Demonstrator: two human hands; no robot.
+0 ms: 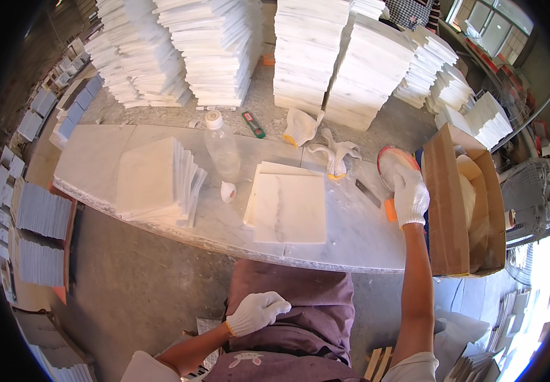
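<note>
My right hand point(410, 198), in a white knit glove, reaches over the right part of the worktable. Its fingers are bent over a round, pale thing with a red rim point(391, 159), whose kind I cannot make out. My left hand point(259, 313), gloved too, hovers above my apron with fingers curled together and nothing visible in them. Between the hands, a few square white marble tiles point(297, 210) lie on the table, slightly offset. To their left leans a thicker stack of white tiles point(146, 178). An orange block point(390, 209) sits beside my right wrist.
Tall stacks of white tiles point(307, 57) line the back. On the marble-topped table point(90, 153) are a clear bottle point(222, 149), a green-and-red tool point(253, 125), crumpled gloves point(336, 153) and a flat dark strip point(368, 193). An open cardboard box point(450, 216) stands right; a fan point(533, 197) beyond.
</note>
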